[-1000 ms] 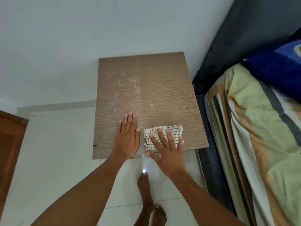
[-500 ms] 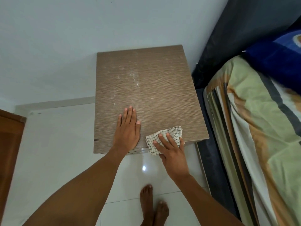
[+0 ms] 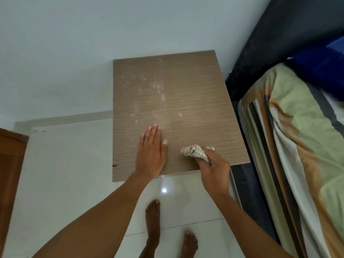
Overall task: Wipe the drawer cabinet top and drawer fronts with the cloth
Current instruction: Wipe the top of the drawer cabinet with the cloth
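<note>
Cloth (image 3: 195, 151) now bunched, clamped in right hand (image 3: 214, 168), lifted from flat; left hand (image 3: 151, 155) splayed flat on cabinet top (image 3: 186, 94); dusty patch still unwiped.

No text, label, brand mark, number or sign can be read anywhere in the head view. The drawer cabinet top (image 3: 173, 101) carries only wood grain and pale dusty smears, and the cloth (image 3: 195, 151) shows a plain checked weave without lettering. The striped bedding (image 3: 297, 146) and the blue pillow (image 3: 323, 66) bear patterns only, no writing.
</note>
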